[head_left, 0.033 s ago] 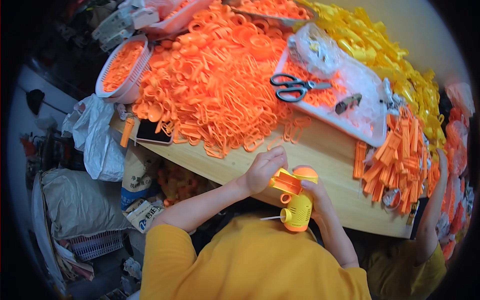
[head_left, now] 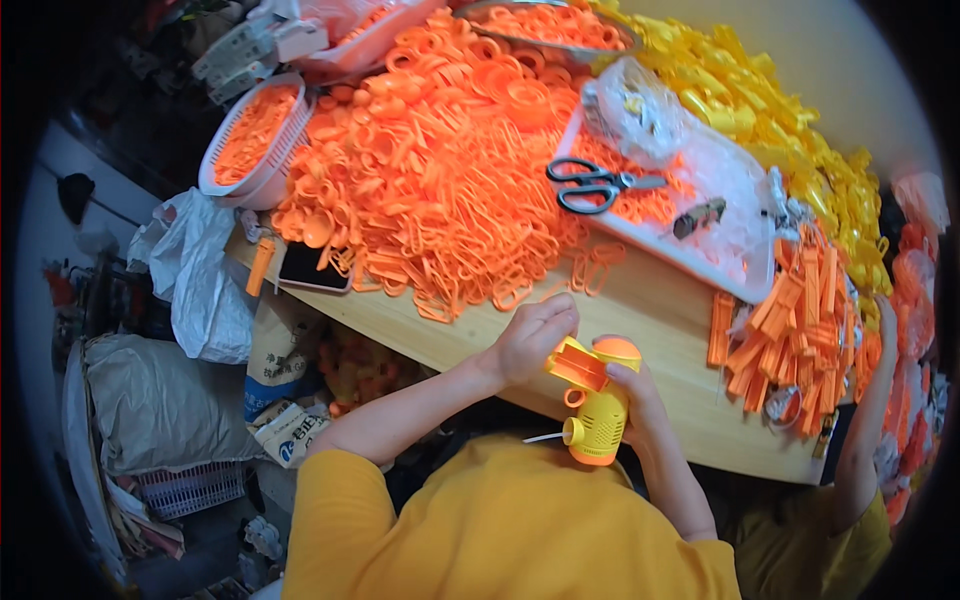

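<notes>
Right grip (head_left: 640,395): closed round a yellow, barrel-shaped plastic body with orange ends (head_left: 605,425), thumb on its upper side. The body sits in front of my chest, at the near edge of the pale wooden counter (head_left: 690,425); I judge this hold is for steadiness, keeping its yellow, orange-lined trough-shaped part (head_left: 580,365) turned up toward me. Left grip (head_left: 538,340): fingers curled in at the trough's outer end; cannot tell whether anything is pinched there.

Containers. White oval slatted plastic basket (head_left: 277,160), far left: filled with small orange pieces. Shallow white rectangular plastic tray (head_left: 690,275): translucent film-like material, orange bits, and a crumpled clear plastic bag (head_left: 645,115) at its far end, contents unclear. Black-handled scissors (head_left: 593,187) lie across the tray's left rim, blades inward, probably for easy reach. Loose orange plastic loops (head_left: 470,230) heap between basket and tray, presumably for quick picking.
</notes>
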Available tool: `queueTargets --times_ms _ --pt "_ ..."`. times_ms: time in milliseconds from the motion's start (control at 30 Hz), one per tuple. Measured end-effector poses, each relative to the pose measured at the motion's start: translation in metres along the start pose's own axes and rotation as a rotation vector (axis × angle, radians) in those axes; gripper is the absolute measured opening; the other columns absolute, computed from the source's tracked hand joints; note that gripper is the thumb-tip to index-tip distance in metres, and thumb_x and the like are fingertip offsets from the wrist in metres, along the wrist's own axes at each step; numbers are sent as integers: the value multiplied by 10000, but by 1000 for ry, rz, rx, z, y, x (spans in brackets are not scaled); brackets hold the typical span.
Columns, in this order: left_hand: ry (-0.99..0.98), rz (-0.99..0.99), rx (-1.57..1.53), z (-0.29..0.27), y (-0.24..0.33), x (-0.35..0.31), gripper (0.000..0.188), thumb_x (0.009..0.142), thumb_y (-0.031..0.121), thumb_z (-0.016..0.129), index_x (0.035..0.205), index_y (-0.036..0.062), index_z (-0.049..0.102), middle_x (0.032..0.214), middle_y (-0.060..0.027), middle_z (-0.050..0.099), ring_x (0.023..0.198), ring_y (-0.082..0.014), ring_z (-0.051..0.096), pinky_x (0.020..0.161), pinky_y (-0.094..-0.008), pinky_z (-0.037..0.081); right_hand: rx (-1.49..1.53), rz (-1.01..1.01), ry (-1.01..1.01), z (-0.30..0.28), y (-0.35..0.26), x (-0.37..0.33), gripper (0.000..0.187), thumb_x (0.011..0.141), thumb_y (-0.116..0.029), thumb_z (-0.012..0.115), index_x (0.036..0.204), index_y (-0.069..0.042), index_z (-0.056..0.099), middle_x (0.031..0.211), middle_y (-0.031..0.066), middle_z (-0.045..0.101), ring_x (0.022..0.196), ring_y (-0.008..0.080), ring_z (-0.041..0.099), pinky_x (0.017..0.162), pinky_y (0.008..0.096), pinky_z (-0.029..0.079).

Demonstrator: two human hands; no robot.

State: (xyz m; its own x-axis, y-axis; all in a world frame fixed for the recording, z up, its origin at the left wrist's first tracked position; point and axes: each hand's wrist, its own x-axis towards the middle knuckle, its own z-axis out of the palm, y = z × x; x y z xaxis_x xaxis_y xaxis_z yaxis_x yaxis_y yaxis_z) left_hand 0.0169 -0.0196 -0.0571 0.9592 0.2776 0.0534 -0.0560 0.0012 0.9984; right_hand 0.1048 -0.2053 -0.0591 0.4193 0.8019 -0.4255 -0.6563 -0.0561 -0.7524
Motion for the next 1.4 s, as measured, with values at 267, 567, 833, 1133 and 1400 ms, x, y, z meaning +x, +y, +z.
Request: queueTargets --times_ms 267,567,833,1133,1400 --pt "761 508 778 -131 39 79 121 879 140 664 904 22 672 839 -82 665 718 -162 622 661 -298 499 167 -50 7 -22 -2 -3 511 915 -471 569 1259 -101 492 1104 166 629 861 311 657 729 449 565" --pt "740 309 1405 -262 48 108 130 803 105 644 902 135 722 953 -68 634 965 -281 607 812 -399 505 451 -29 150 -27 -11 -19 506 925 -492 548 1196 -66 566 1085 153 650 891 310 650 761 463 556" --pt "609 301 1800 -282 35 143 88 792 98 614 824 98 696 919 -79 644 916 -289 597 776 -408 462 463 -66 97 -33 -4 -13 520 878 -401 543 1261 -49 531 1196 182 612 1036 336 623 879 518 524" --pt "681 560 1636 -257 54 122 150 794 117 643 921 52 598 827 -99 636 816 -272 626 718 -419 465 571 -83 -28 -39 -2 -14 601 803 -302 532 1332 -23 482 1213 228 579 1021 408 608 892 589 490" --pt "-2 143 700 -47 53 27 322 821 100 645 1115 37 529 738 -111 612 663 -181 637 607 -317 508 721 -225 -12 -51 -18 -23 574 921 -390 510 1377 -49 445 1191 235 565 976 368 615 794 464 551"
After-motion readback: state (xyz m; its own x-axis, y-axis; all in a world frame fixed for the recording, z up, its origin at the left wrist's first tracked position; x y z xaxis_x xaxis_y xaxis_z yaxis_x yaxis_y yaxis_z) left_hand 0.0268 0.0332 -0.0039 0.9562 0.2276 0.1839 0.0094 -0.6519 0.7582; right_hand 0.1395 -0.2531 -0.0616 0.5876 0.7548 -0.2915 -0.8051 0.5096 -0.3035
